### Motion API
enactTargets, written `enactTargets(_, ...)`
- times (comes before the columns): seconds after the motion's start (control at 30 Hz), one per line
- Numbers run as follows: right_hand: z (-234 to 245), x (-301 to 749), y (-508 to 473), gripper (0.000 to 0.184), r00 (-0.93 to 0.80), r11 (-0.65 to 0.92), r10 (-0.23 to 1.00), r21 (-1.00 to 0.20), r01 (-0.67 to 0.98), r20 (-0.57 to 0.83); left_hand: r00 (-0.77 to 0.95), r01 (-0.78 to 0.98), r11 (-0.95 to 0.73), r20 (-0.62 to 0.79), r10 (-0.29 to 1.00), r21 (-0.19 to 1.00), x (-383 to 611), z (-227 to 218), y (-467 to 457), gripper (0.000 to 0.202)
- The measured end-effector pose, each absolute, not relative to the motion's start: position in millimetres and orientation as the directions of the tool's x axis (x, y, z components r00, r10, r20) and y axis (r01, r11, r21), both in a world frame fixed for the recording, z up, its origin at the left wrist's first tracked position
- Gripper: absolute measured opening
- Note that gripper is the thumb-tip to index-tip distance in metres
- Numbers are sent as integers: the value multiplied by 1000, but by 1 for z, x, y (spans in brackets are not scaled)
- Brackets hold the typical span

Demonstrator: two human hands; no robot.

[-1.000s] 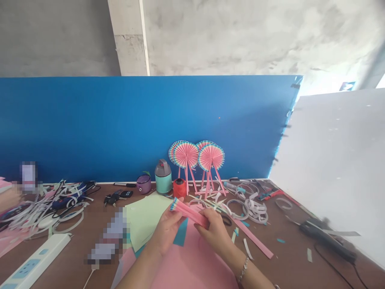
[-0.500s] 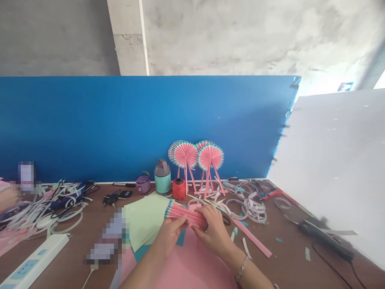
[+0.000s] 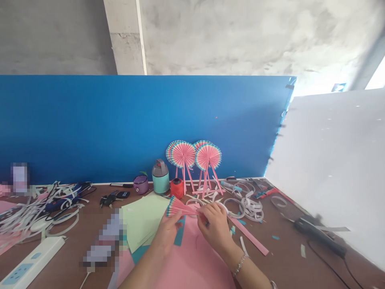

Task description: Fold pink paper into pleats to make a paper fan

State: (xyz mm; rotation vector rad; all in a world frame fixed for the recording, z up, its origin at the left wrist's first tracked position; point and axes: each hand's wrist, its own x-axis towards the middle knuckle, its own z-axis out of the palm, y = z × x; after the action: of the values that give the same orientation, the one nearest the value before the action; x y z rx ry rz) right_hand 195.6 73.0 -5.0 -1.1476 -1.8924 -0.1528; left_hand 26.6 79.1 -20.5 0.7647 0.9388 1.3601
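Both hands hold a pleated pink paper strip with blue-edged folds (image 3: 179,207) low in the middle of the view. My left hand (image 3: 167,232) grips its spread left end from below. My right hand (image 3: 215,225) pinches the gathered right end, fingers closed around it. The pleats fan out slightly toward the left. A pink paper sheet (image 3: 195,265) lies under the hands, and a light green sheet (image 3: 142,218) lies to the left.
Finished pink paper fans (image 3: 195,157) lean on the blue board (image 3: 120,124). Beside them stand a teal container (image 3: 160,177), a red spool (image 3: 177,188) and a purple cup (image 3: 140,184). White tape rings (image 3: 249,204) lie right, a power strip (image 3: 30,261) left, a black tool (image 3: 319,237) far right.
The pleated strip has gone from a tight flat bundle to fanning out at its left end. My right hand has slid to pinch the right end, and both hands have shifted slightly up.
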Motion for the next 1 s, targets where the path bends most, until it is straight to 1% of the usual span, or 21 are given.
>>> enactTargets(0.03, -6, 197, 75, 16, -152, 547, 655, -325, 771, 740, -105, -376, 10, -53, 993, 927, 24, -22, 81, 56)
enactTargets(0.07, -7, 198, 76, 16, -138, 535, 658, -331, 777, 740, -201, -221, -111, 66, 977, 969, 20, -23, 83, 63)
enactTargets(0.1, -8, 199, 77, 16, -131, 527, 662, -334, 781, 738, -262, -3, -237, 228, 938, 971, 17, -24, 84, 67)
enactTargets(0.13, -9, 200, 78, 17, -132, 525, 665, -335, 782, 735, -260, 234, -352, 407, 876, 906, 14, -24, 84, 67)
enactTargets(0.17, -9, 200, 78, 17, -137, 527, 666, -333, 782, 733, -196, 448, -434, 560, 805, 781, 12, -23, 84, 64)
enactTargets(0.2, -10, 200, 78, 18, -148, 534, 665, -327, 780, 732, -95, 602, -484, 658, 747, 635, 10, -22, 82, 60)
enactTargets(0.23, -10, 199, 77, 18, -162, 545, 662, -320, 775, 732, 15, 701, -513, 709, 705, 496, 10, -21, 80, 56)
enactTargets(0.27, -10, 198, 77, 19, -180, 559, 657, -312, 768, 732, 111, 761, -526, 723, 682, 380, 11, -19, 78, 52)
enactTargets(0.3, -10, 197, 76, 19, -199, 575, 650, -302, 760, 734, 180, 795, -529, 718, 672, 295, 13, -17, 75, 49)
enactTargets(0.33, -10, 196, 75, 18, -220, 591, 640, -289, 753, 736, 222, 815, -528, 711, 667, 240, 15, -14, 72, 45)
enactTargets(0.37, -9, 195, 74, 18, -240, 606, 630, -275, 746, 738, 239, 826, -524, 712, 660, 209, 18, -12, 68, 38)
enactTargets(0.43, -9, 193, 72, 17, -276, 629, 614, -246, 738, 740, 222, 837, -509, 728, 649, 199, 23, -6, 63, 20)
enactTargets(0.47, -8, 192, 71, 16, -288, 635, 608, -235, 736, 740, 207, 837, -506, 735, 646, 209, 25, -3, 61, 14)
enactTargets(0.5, -7, 192, 71, 15, -295, 637, 606, -229, 736, 739, 192, 833, -505, 739, 646, 225, 26, -1, 60, 12)
enactTargets(0.57, -5, 193, 69, 17, -294, 629, 616, -231, 743, 731, 163, 820, -507, 741, 651, 265, 26, 1, 60, 14)
enactTargets(0.6, -5, 193, 69, 24, -285, 620, 623, -238, 748, 728, 138, 815, -501, 743, 655, 291, 25, 1, 60, 14)
enactTargets(0.7, -5, 196, 68, 55, -216, 593, 639, -294, 750, 738, 24, 804, -451, 736, 677, 388, 20, -2, 66, 11)
enactTargets(0.77, -7, 198, 69, 62, -173, 589, 639, -333, 736, 749, -61, 788, -397, 702, 710, 471, 17, -5, 70, 10)
enactTargets(0.83, -11, 199, 70, 59, -164, 594, 645, -355, 722, 747, -123, 763, -353, 658, 743, 541, 15, -8, 73, 11)
enactTargets(0.9, -14, 199, 72, 51, -173, 603, 653, -368, 708, 737, -150, 747, -339, 642, 752, 572, 14, -9, 75, 13)
enactTargets(1.0, -17, 198, 73, 34, -166, 604, 686, -427, 673, 708, -127, 766, -366, 682, 720, 529, 15, -9, 74, 14)
